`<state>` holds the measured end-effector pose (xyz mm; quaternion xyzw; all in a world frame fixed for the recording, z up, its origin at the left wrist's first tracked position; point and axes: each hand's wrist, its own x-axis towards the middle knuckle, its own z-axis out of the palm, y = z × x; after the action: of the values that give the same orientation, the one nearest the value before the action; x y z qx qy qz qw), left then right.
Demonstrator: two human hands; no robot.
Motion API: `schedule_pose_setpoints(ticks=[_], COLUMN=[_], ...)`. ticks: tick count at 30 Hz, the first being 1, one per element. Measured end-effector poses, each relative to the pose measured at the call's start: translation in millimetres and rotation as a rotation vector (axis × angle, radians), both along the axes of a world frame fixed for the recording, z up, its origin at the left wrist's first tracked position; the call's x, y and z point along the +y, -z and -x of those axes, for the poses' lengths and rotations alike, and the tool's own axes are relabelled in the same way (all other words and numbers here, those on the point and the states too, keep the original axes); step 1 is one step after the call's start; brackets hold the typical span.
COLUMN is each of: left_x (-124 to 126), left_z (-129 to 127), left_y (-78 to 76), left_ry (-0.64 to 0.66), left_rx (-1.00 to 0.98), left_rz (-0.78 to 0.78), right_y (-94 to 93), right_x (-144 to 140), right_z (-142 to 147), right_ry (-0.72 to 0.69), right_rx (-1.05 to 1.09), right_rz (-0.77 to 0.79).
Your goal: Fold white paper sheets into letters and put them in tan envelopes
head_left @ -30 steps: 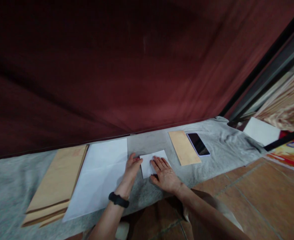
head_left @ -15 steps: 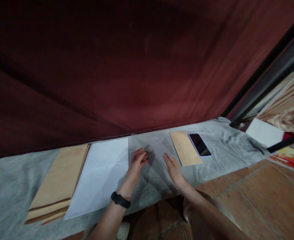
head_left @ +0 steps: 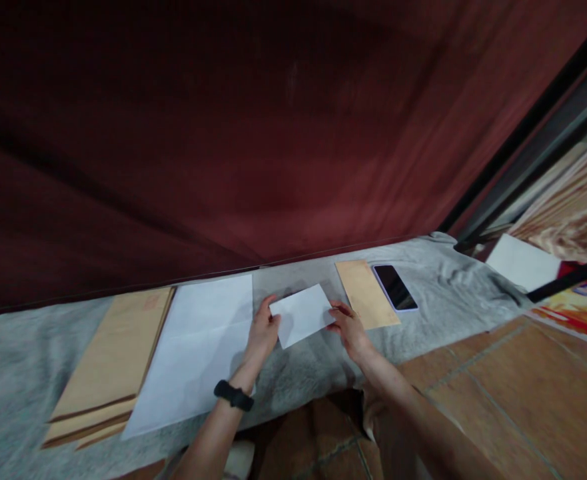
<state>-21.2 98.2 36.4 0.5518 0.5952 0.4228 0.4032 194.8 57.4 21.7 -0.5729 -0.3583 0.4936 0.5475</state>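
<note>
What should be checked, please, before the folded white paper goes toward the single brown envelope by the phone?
1. Both hands on the folded white paper: ok; left hand at its left edge, right hand at its right edge.
2. Paper folded flat: ok, a small rectangle.
3. Paper off the grey cloth: cannot tell.
4. Single brown envelope within reach: ok, just right of the right hand.
5. Envelope opening: cannot tell.
6. Phone apart from the paper: ok, beyond the envelope.
</note>
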Motion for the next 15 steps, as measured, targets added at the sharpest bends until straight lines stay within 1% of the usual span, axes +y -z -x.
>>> schedule_pose_setpoints(ticks=[2, 4, 7, 8, 10, 13, 15], left_x=[2.9, 2.8, -0.9, -2.3, -4.5, -6.6, -7.6], left_z=[5.3, 7.5, 5.8, 4.2, 0.4, -5.8, -9.4], left_y=[2.3, 3.4, 2.1, 1.0, -1.6, -4.6, -5.7], left_ry=[0.028, 0.063, 0.104, 0.12, 0.143, 0.146, 0.134], left_rx=[0.155, 0.263, 0.373, 0.408, 0.48, 0.588, 0.653], left_rz=[-0.011, -0.006, 0.01, 0.019, 0.042, 0.072, 0.083], right_y=[0.4, 0.4, -1.0, -2.1, -5.1, -9.9, -12.0], right_x=[3.4, 4.5, 1.5, 0.0, -2.6, -3.5, -2.1], right_z=[-4.7, -7.0, -9.0, -9.7, -11.2, -12.2, -12.4], right_ry=[-0.031, -0.073, -0.094, -0.106, -0.151, -0.236, -0.255], right_rx=[-0.197, -0.339, -0.434, -0.498, -0.697, -1.008, -1.092], right_rz=[0.05, 0.082, 0.078, 0.08, 0.103, 0.184, 0.213])
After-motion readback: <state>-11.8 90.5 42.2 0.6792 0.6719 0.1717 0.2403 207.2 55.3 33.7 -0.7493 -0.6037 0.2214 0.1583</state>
